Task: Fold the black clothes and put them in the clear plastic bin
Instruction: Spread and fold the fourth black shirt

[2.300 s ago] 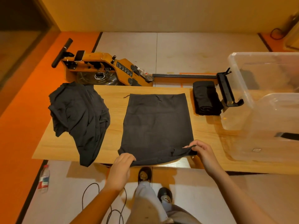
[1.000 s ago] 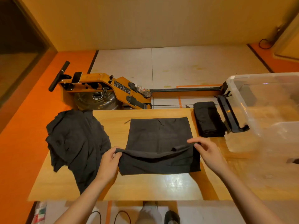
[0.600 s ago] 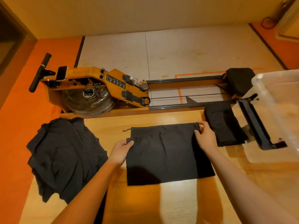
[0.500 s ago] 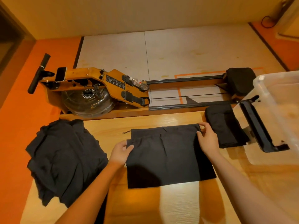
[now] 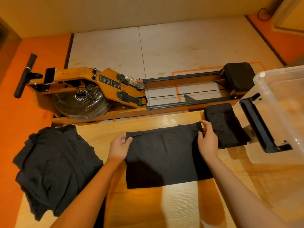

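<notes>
A black garment [image 5: 162, 155] lies folded in half, flat on the wooden table [image 5: 172, 206]. My left hand [image 5: 119, 148] pinches its far left corner. My right hand [image 5: 207, 142] pinches its far right corner. A finished folded black piece [image 5: 225, 124] rests just right of it, near the table's far edge. A heap of unfolded black clothes [image 5: 52, 167] sits at the left end of the table. The clear plastic bin [image 5: 286, 116] stands at the right, with a black latch handle [image 5: 259, 124] on its near side.
A wooden rowing machine [image 5: 92, 89] with a water tank, black seat [image 5: 238, 76] and rails lies on the floor beyond the table's far edge. A plastic bottle [image 5: 134, 80] rests on it. Orange flooring borders the left side.
Both hands lifted the garment's near hem and carried it to the far edge, folding it in half. Over the last half second they stay at the far corners, fingers pinching the edge.
</notes>
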